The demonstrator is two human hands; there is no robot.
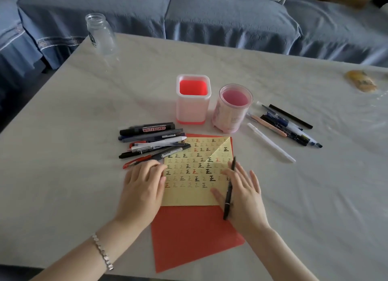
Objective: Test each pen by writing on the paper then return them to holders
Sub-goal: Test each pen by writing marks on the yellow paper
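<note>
"While the left hand (142, 186) rests on the yellow paper (189, 196), what are its fingers doing?"

"They are loosely bent, tips down on the paper's left edge, gripping nothing. Just beyond those fingertips lies a heap of pens (155, 146). A whiteboard marker (147, 129) is at its far side and a red pen (136, 162) is nearest the knuckles."

"And the right hand (243, 196)?"

"Its fingers are straight and fanned wide, palm down at the paper's right edge. A black pen (229, 188) lies lengthwise along the hand's thumb side, its tip past the forefinger and over the paper. No finger I can see curls round it, and how it stays there I cannot tell."

"Where are the holders?"

"Both stand upright beyond the fingertips, past the paper's far edge — the square holder (193, 108) ahead of the gap between the hands, the round holder (232, 115) just beside it, ahead of the right fingers."

"Anything else?"

"A second cluster of pens (291, 127) lies out beyond the right little finger, with a white pen (270, 145) on its near side. The paper, covered in rows of written marks, sits on a red sheet (189, 238) that reaches back between the wrists. A glass jar (100, 34) stands far beyond the left fingers at the table (63, 154) corner."
</note>
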